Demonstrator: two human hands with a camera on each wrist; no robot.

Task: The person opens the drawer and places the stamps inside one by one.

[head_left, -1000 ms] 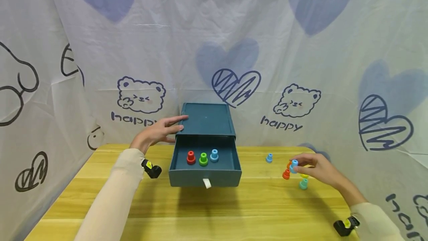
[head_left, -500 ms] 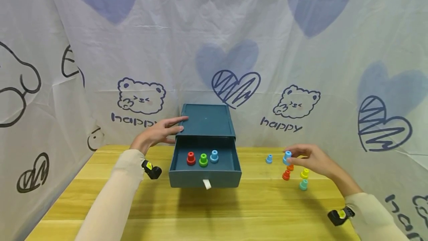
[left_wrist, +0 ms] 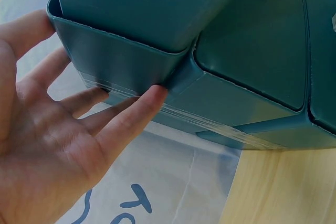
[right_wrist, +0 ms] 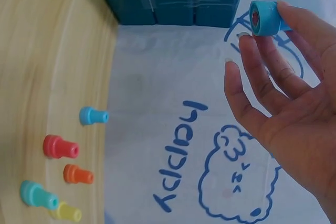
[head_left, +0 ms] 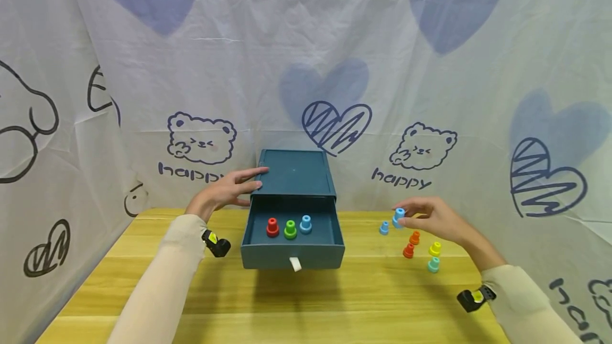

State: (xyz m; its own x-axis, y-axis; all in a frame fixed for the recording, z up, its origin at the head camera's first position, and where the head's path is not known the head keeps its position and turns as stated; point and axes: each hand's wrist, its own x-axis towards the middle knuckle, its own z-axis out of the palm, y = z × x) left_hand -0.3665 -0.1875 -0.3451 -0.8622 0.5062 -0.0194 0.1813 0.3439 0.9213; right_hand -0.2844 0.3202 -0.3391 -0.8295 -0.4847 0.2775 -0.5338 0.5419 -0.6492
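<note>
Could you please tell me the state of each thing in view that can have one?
Top drawer, pulled open
Lower drawers, apparently shut
Held blue peg, off the table
Drawer's red peg, upright
Drawer's green peg, upright
Drawer's blue peg, upright
Table's blue peg, upright
Table's red peg, upright
Orange peg, upright
Yellow peg, upright
Teal peg, upright
Left hand, fingers spread against the drawer unit
Right hand, pinching the held blue peg

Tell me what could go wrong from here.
The light-blue stepped plastic peg could slip and drop, since the right hand only pinches it, clear of the yellowish wood-grain table.

The dark-teal rectangular plastic drawer is pulled out, so a bump might topple the stepped plastic red peg, green peg and other light-blue peg standing inside.
</note>
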